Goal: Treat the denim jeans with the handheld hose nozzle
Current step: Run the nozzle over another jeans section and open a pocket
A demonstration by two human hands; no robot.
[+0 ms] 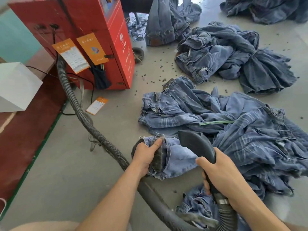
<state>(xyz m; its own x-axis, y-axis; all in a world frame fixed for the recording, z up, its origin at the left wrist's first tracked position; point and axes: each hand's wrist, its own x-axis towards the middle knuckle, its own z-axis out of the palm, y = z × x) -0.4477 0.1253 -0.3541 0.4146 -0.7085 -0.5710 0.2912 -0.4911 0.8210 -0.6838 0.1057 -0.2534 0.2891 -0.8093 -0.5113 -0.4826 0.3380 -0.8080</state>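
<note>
The left hand [146, 154] gripped a jeans leg [175, 159] on the floor [75, 164], fingers clamped on its hem; the right hand [223, 177] clasped the nozzle [196, 145] above it. The hose [80, 112] ran to a red machine [93, 30]; denim piles [233, 54] lay around.

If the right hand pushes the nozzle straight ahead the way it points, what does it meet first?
Probably the pale jeans leg that the left hand holds, just past the nozzle tip; depth is unclear.

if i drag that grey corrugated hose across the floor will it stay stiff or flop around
Probably bendy rather than rigid: the corrugated hose already curves in a long sweep from the red machine to the nozzle gripped by the right hand. Its ribbed wall likely resists kinking. It may snag the jeans it lies against.
</note>
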